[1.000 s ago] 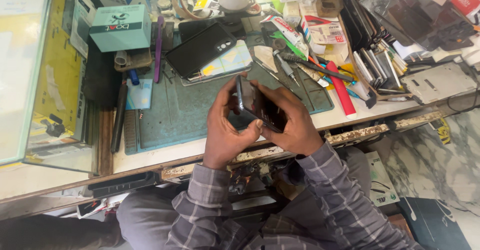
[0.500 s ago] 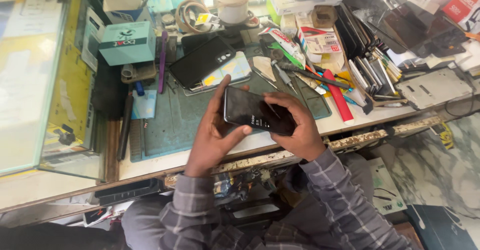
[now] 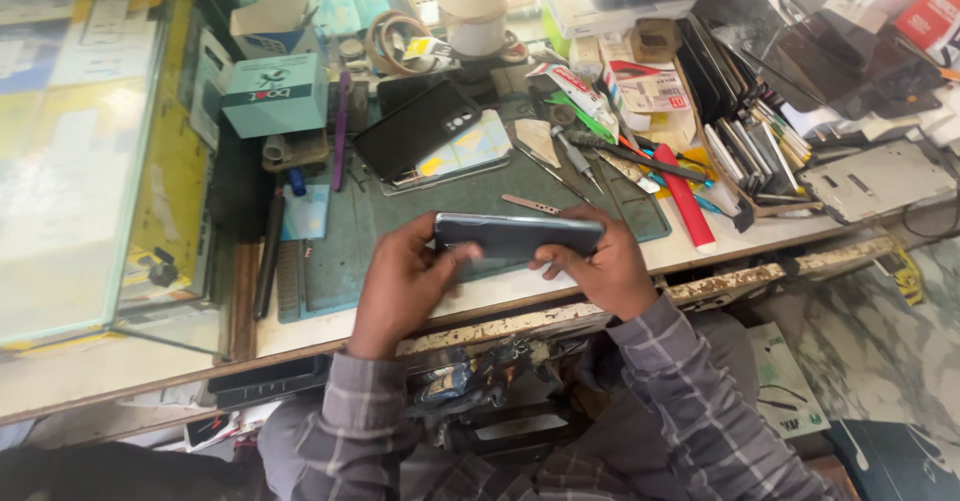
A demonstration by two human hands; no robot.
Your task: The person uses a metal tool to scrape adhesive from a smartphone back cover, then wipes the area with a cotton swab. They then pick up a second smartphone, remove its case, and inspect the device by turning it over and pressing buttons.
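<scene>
Dark phone [image 3: 517, 234] held level between left hand [image 3: 400, 286], right hand [image 3: 602, 269].

dark grey phone [image 3: 515, 236], flat slab, held level, edge-on, above green mat [image 3: 480, 201]

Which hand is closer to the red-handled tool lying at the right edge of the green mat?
Right. The right hand grips the phone just left of the red-handled tool; the left hand holds the phone's far end, farther away.
</scene>
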